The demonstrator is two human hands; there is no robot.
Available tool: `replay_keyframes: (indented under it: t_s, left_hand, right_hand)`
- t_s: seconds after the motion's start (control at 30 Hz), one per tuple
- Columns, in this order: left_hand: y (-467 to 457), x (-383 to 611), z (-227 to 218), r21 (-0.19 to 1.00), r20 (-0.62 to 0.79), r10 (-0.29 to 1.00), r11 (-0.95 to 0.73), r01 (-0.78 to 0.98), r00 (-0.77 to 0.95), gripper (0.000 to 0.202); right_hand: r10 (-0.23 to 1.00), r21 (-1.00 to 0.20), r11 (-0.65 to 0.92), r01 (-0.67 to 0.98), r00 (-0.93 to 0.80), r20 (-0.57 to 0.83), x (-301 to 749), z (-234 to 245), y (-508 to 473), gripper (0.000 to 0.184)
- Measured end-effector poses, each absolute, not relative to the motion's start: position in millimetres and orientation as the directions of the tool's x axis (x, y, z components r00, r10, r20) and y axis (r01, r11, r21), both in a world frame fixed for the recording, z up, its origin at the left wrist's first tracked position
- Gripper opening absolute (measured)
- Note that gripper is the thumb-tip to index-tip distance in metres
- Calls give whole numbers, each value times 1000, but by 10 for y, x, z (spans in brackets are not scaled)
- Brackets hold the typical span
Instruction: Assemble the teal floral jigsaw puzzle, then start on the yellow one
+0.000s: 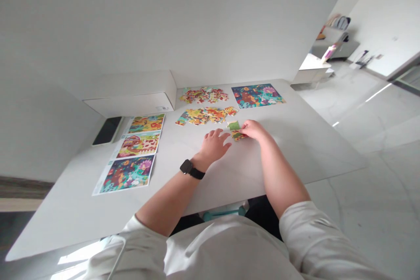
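My right hand (253, 130) has its fingers pinched at the right edge of a few green and yellow jigsaw puzzle pieces (234, 126) on the table. Just left of them, my left hand (214, 145) hovers or rests with fingers apart, holding nothing; a black watch (187, 166) is on that wrist. Beyond the hands lies a loose heap of yellow and orange puzzle pieces (205, 116). Farther back is a second heap, of red and pale pieces (203, 94). To its right, a dark, colourful puzzle picture (257, 96) lies flat.
Three printed picture sheets (138, 144) lie in a slanting column on the left of the white table (183, 183). A phone-like dark slab (107, 131) lies beside them. A white box (141, 92) stands against the wall. The table's right edge borders open floor.
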State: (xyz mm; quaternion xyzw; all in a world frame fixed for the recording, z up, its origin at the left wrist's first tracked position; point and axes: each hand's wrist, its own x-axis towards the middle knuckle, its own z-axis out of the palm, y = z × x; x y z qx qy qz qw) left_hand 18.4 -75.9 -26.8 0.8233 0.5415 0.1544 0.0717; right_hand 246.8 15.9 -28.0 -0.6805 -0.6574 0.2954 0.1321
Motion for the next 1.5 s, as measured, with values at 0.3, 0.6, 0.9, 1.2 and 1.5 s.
replay_keyframes:
  t_s: [0.3, 0.6, 0.9, 1.2, 1.5]
  left_hand:
    - [-578, 298, -526, 409, 251, 886, -462, 787, 390, 47]
    - [-600, 291, -563, 415, 187, 883, -467, 780, 429, 57]
    - [-624, 313, -511, 372, 163, 882, -470, 801, 442, 56]
    - [-605, 321, -554, 379, 166, 873, -486, 787, 459, 56]
    - [-607, 319, -573, 383, 187, 873, -487, 785, 450, 56]
  right_hand:
    - [980, -379, -32, 925, -44, -192, 2378, -192, 65, 23]
    - [986, -337, -16, 941, -41, -163, 2317, -149, 2, 20]
    - [988, -266, -42, 963, 1, -155, 2266, -82, -60, 27]
    - [989, -301, -40, 953, -5, -148, 2289, -138, -15, 22]
    - [992, -349, 64, 935, -99, -83, 2280, -144, -35, 41]
